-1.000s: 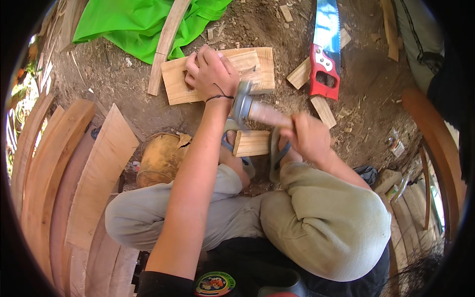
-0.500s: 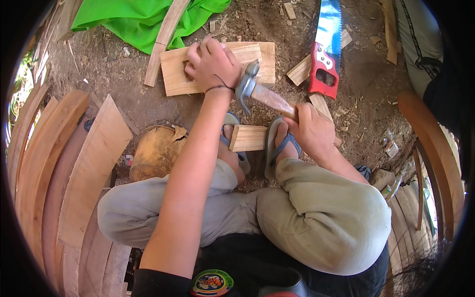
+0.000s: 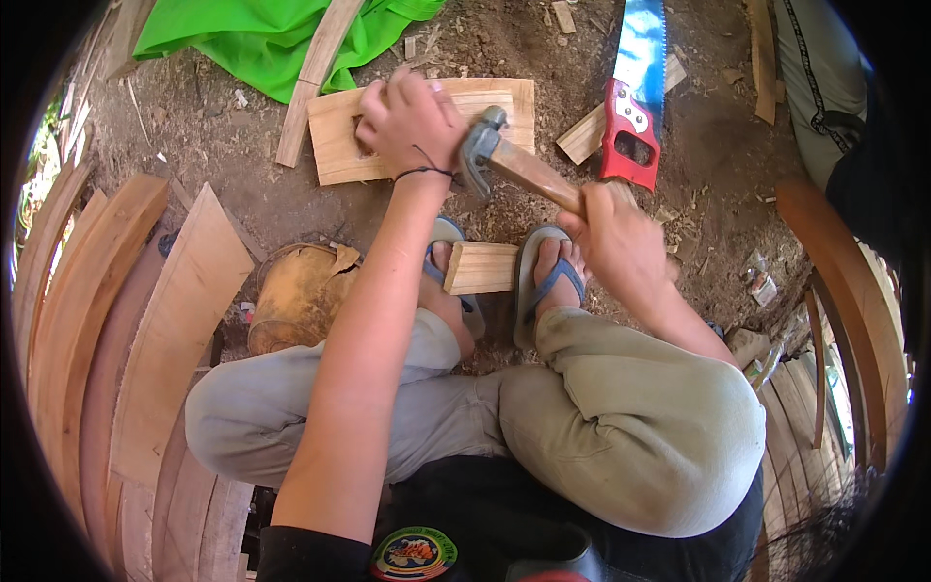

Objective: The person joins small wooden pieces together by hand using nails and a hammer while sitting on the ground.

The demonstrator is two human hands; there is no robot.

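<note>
My right hand (image 3: 619, 236) is wrapped round the wooden handle of a claw hammer (image 3: 531, 177). The hammer's metal head is close beside my left wrist, over the right part of a short wooden board (image 3: 339, 171). Lying along that board is a narrower wooden strip (image 3: 497, 101). My left hand (image 3: 412, 118) is on the strip and board with its fingers curled; anything inside them is hidden. A dark cord circles the left wrist. Between my sandalled feet stands a small wood block (image 3: 483, 268).
A red-handled handsaw (image 3: 632, 121) lies at the far right across a wood offcut (image 3: 585, 136). Green cloth (image 3: 233, 44) and a wooden slat (image 3: 308, 92) are far left. A rusty can (image 3: 299, 296) sits by my left leg. Planks (image 3: 179, 335) lean at the left; another person's leg (image 3: 819, 78) shows far right.
The hammer has shifted slightly, its head now a little higher and nearer the left hand. My left hand stays on the board. The whole view has slid slightly.
</note>
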